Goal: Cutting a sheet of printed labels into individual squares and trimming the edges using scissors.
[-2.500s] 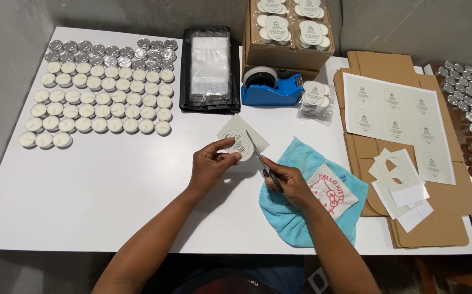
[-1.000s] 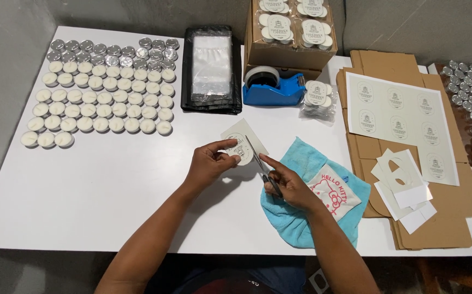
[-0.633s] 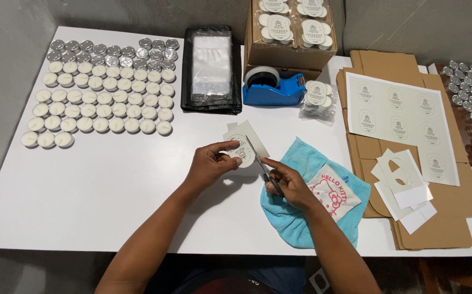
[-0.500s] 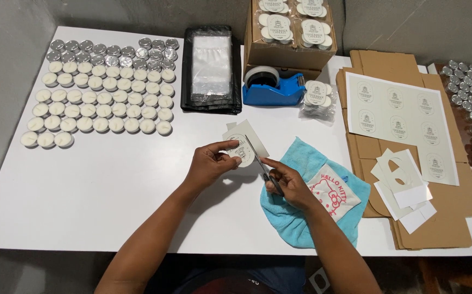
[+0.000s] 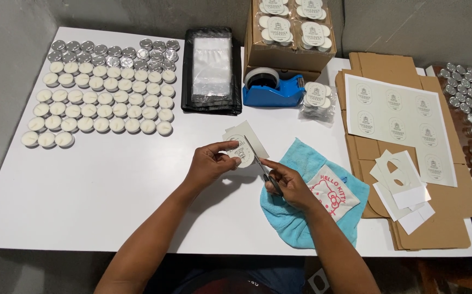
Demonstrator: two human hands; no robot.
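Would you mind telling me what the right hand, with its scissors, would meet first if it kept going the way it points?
The right hand points its scissors up and left, so they would first meet the sticker paper held by the left hand; the blades look already against it, though depth is unclear.

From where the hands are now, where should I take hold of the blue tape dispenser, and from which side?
Grip the blue tape dispenser across its long flat sides at mid-body, coming from above and the near edge; the cardboard box stands right behind it and the wrapped candle pack sits at its right end.
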